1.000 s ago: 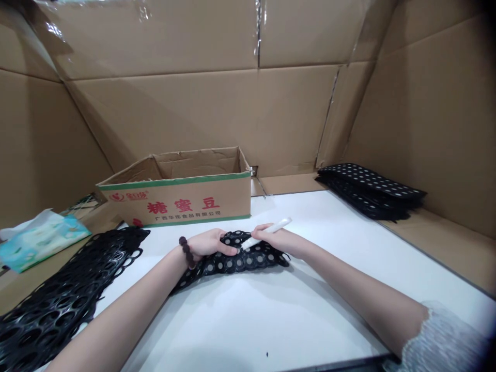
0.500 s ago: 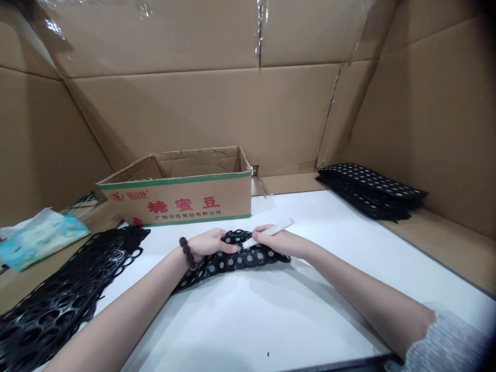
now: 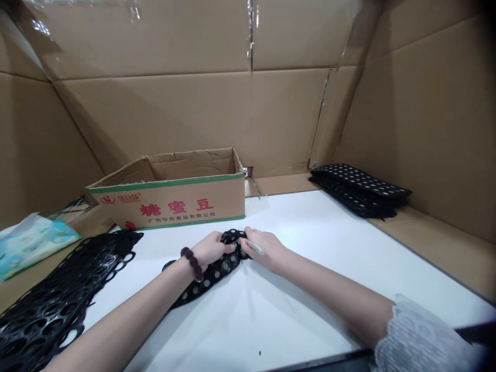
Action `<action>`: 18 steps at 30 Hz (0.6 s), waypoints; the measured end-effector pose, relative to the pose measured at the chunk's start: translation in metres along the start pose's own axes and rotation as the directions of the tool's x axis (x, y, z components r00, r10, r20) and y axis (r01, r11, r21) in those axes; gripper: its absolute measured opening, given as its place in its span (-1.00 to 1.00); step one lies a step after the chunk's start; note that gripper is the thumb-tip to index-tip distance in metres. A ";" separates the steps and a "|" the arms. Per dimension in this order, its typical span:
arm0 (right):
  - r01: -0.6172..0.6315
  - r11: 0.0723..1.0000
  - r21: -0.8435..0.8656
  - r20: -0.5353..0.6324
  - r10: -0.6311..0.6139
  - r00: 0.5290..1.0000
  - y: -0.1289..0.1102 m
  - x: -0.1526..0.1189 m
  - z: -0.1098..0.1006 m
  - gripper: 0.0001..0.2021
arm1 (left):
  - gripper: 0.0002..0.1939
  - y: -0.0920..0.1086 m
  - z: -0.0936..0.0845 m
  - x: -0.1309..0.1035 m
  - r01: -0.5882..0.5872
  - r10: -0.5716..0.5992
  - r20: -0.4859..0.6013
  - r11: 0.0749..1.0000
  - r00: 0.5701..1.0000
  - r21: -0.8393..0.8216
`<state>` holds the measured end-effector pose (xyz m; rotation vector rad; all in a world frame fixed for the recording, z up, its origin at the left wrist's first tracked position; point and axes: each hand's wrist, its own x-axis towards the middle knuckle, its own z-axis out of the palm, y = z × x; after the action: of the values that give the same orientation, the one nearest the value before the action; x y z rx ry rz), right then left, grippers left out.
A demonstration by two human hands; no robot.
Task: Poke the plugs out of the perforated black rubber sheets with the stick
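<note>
A black sheet with pale round dots (image 3: 217,275) is bunched between my hands over the white table (image 3: 294,320). My left hand (image 3: 212,249) grips it from the left, thumb on top, a dark beaded band round the wrist. My right hand (image 3: 265,249) is closed at the sheet's right end, beside my left fingertips. A slim white tool (image 3: 254,247) is held in my right hand, its visible end pointing down and right. The tool's other end is hidden by the fingers and the sheet.
Behind my hands stands an open cardboard box (image 3: 182,204). Black sheets with ring-shaped holes (image 3: 58,305) lie at left, near a tissue pack (image 3: 36,243). A stack of dotted black sheets (image 3: 360,188) lies at the back right. Cardboard walls (image 3: 194,113) enclose the table.
My right hand has shifted left, nearer my left hand, and the white tool has turned from pointing up-right to down-right. The dotted sheet is more bunched. The view has shifted slightly.
</note>
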<state>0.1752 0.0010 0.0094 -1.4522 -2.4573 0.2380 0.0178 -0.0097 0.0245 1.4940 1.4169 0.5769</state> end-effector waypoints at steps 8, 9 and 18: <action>-0.013 0.888 0.459 0.041 -0.007 0.999 0.026 0.010 -0.003 -0.76 | -0.66 0.001 -0.012 0.002 -0.174 0.155 0.126 0.972 0.980 0.156; -0.035 0.843 0.536 0.097 -0.020 0.995 0.030 0.012 -0.004 -0.77 | -0.66 0.001 -0.014 0.002 -0.179 0.155 0.143 0.969 0.977 0.171; -0.159 0.559 0.814 0.255 -0.098 0.962 0.033 0.014 -0.007 -0.79 | -0.71 -0.002 -0.028 0.004 -0.142 0.077 0.293 0.968 0.953 0.206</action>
<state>0.1987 0.0295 0.0085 -1.0322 -1.9518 1.4837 -0.0059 0.0022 0.0338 1.7665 1.2093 0.2589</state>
